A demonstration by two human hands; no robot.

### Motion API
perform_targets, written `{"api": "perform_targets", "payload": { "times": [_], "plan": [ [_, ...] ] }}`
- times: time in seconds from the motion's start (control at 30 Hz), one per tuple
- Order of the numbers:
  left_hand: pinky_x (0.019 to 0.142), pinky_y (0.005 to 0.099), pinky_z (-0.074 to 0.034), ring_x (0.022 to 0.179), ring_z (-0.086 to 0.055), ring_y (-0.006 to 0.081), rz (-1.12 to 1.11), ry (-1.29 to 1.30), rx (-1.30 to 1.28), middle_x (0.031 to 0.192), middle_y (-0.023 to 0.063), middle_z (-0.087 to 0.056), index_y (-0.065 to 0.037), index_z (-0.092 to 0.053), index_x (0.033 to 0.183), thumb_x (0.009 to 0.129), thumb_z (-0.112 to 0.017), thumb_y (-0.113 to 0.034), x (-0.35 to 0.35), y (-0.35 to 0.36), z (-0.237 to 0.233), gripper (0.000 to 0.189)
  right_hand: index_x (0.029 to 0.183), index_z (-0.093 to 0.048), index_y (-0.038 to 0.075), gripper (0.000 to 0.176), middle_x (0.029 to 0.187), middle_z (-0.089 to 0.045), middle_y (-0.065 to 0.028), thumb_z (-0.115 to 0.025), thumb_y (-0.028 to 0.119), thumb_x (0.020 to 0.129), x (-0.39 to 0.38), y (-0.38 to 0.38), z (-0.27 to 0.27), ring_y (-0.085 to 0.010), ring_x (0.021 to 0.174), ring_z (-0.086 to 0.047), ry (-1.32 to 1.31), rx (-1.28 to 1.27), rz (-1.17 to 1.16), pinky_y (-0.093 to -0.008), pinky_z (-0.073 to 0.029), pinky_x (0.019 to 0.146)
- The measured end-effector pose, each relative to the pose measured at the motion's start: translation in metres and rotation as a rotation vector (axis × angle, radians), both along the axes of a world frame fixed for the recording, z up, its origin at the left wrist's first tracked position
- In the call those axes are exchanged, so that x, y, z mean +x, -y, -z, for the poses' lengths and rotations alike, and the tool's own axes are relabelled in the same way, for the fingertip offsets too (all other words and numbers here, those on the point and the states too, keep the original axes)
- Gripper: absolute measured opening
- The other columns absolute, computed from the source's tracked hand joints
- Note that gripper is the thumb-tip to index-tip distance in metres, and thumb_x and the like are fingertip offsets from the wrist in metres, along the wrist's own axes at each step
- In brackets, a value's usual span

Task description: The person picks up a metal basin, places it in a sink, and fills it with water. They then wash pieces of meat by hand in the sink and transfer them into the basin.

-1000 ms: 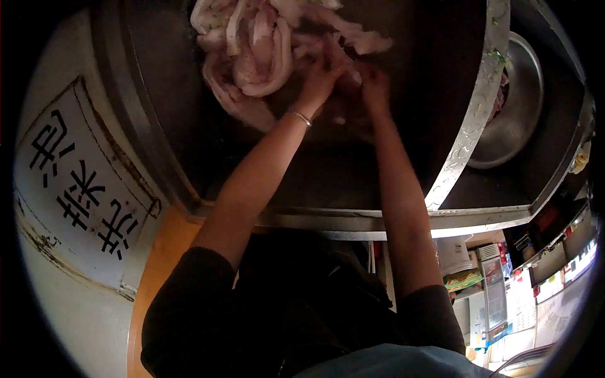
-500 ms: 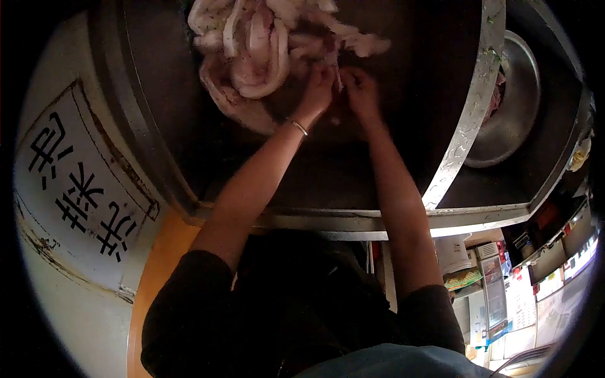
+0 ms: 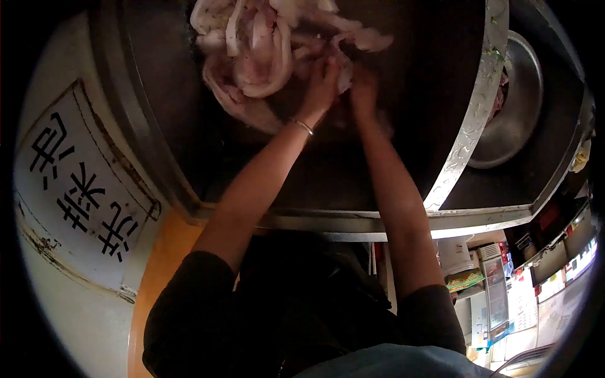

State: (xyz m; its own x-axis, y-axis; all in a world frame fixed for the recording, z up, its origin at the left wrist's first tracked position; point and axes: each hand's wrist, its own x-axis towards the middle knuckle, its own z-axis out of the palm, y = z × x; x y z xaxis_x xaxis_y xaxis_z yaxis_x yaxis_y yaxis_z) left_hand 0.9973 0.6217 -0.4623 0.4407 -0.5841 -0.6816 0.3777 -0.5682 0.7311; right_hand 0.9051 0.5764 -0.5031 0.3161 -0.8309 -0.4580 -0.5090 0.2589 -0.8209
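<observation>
Long, pale strips of fatty raw meat (image 3: 261, 60) lie in a heap in the dark metal sink (image 3: 435, 75), in what looks like shallow cloudy water. At the heap's right side my left hand (image 3: 322, 87) has its fingers closed on a pale piece of meat (image 3: 343, 68); a bracelet (image 3: 304, 126) circles that wrist. Just to the right, my right hand (image 3: 363, 94) is lowered beside the same piece. Its fingers are dark and blurred, so their grip does not show. Another strip (image 3: 370, 40) stretches out beyond both hands.
A wet metal divider (image 3: 469, 120) separates this basin from one on the right, where a round metal bowl (image 3: 520, 110) holds some reddish meat. The sink's front rim (image 3: 328, 228) runs below my forearms. On the left wall is a sign (image 3: 79, 183) with black characters.
My hands have moved lower onto the meat, and the thin strip stretched between them is now a broader pale piece. My right hand has turned fingers-down. The heap looks much the same.
</observation>
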Motion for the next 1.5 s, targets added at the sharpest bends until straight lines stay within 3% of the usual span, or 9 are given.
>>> {"api": "perform_targets", "payload": {
  "times": [0.43, 0.57, 0.67, 0.83, 1.0, 1.1, 1.27, 1.43, 1.5],
  "plan": [
    [0.075, 0.0317, -0.04, 0.083, -0.051, 0.0248, 0.113, 0.391, -0.012, 0.092, 0.0165, -0.05, 0.003, -0.039, 0.102, 0.084, -0.045, -0.032, -0.007, -0.001, 0.006, 0.04, 0.086, -0.055, 0.001, 0.017, 0.081, -0.058, -0.0142, -0.049, 0.015, 0.08, 0.011, 0.005, -0.01, -0.0238, 0.07, -0.055, -0.016, -0.132, -0.077, -0.0341, -0.043, 0.064],
    [0.056, 0.0262, -0.043, 0.061, -0.052, 0.014, -0.005, -0.135, -0.041, 0.08, 0.0089, -0.051, -0.002, -0.04, 0.095, 0.081, -0.051, -0.023, 0.003, -0.009, -0.01, 0.027, 0.093, -0.055, 0.002, 0.021, 0.083, -0.059, -0.0134, -0.049, 0.017, 0.079, -0.006, 0.035, 0.001, -0.0245, 0.072, -0.055, -0.579, -0.377, -0.56, -0.0339, -0.044, 0.066],
    [0.054, 0.0254, -0.042, 0.06, -0.051, 0.0119, 0.112, -0.045, -0.051, 0.08, 0.0084, -0.05, -0.003, -0.04, 0.095, 0.081, -0.048, -0.017, 0.008, -0.012, -0.014, 0.021, 0.1, -0.053, 0.002, 0.03, 0.09, -0.058, -0.0146, -0.049, 0.024, 0.08, -0.009, 0.03, -0.027, -0.025, 0.08, -0.055, -0.16, -0.182, 0.021, -0.0333, -0.043, 0.071],
    [0.057, 0.0258, -0.042, 0.068, -0.05, 0.0132, 0.309, 0.618, -0.233, 0.085, 0.0106, -0.049, -0.002, -0.04, 0.1, 0.081, -0.043, -0.007, -0.005, -0.015, 0.003, 0.02, 0.099, -0.054, 0.004, 0.032, 0.079, -0.057, -0.0043, -0.049, 0.03, 0.083, 0.005, -0.008, -0.032, -0.0111, 0.075, -0.05, 0.152, 0.253, 0.022, -0.0252, -0.041, 0.067],
    [0.078, 0.0274, -0.04, 0.091, -0.049, 0.0155, 0.261, -0.118, -0.146, 0.106, 0.0094, -0.049, -0.004, -0.035, 0.118, 0.084, -0.043, -0.009, 0.0, -0.017, -0.031, 0.035, 0.095, -0.056, 0.004, 0.029, 0.076, -0.056, -0.0035, -0.046, 0.029, 0.084, 0.019, 0.012, -0.032, -0.0116, 0.072, -0.051, 0.114, 0.281, 0.066, -0.0244, -0.04, 0.061],
    [0.071, 0.0243, -0.042, 0.082, -0.049, 0.0105, 0.203, -0.367, -0.161, 0.101, 0.0051, -0.052, -0.004, -0.038, 0.117, 0.084, -0.047, -0.015, 0.004, -0.027, -0.022, 0.036, 0.091, -0.056, 0.006, 0.026, 0.073, -0.054, -0.0027, -0.044, 0.027, 0.084, 0.022, 0.027, -0.017, -0.0117, 0.068, -0.05, 0.148, 0.251, 0.107, -0.0249, -0.039, 0.056],
    [0.062, 0.0225, -0.041, 0.071, -0.048, 0.0079, 0.538, -0.184, -0.014, 0.084, 0.0018, -0.054, -0.003, -0.05, 0.104, 0.084, -0.048, -0.022, 0.009, -0.043, -0.036, 0.027, 0.08, -0.054, 0.01, 0.018, 0.063, -0.048, -0.0009, -0.043, 0.025, 0.082, 0.019, 0.056, 0.027, -0.0121, 0.055, -0.046, 0.275, -0.081, 0.319, -0.0282, -0.038, 0.046],
    [0.058, 0.0235, -0.041, 0.065, -0.048, 0.0079, 0.375, -0.242, -0.001, 0.071, 0.0014, -0.053, -0.002, -0.053, 0.098, 0.084, -0.048, -0.023, 0.005, -0.074, -0.026, 0.026, 0.082, -0.051, 0.012, 0.01, 0.065, -0.047, -0.0012, -0.049, 0.021, 0.078, 0.027, 0.109, -0.017, -0.0112, 0.055, -0.044, 0.462, 0.615, 0.746, -0.028, -0.036, 0.044],
    [0.068, 0.0232, -0.041, 0.077, -0.048, 0.0086, 0.552, -0.009, 0.051, 0.088, 0.0022, -0.055, -0.001, -0.052, 0.101, 0.083, -0.05, -0.021, 0.018, -0.072, -0.018, 0.027, 0.084, -0.052, 0.01, 0.015, 0.067, -0.048, -0.0025, -0.052, 0.023, 0.077, 0.032, 0.121, -0.037, -0.0127, 0.057, -0.046, 0.36, 0.554, 0.696, -0.0285, -0.037, 0.046]
  ]
}}
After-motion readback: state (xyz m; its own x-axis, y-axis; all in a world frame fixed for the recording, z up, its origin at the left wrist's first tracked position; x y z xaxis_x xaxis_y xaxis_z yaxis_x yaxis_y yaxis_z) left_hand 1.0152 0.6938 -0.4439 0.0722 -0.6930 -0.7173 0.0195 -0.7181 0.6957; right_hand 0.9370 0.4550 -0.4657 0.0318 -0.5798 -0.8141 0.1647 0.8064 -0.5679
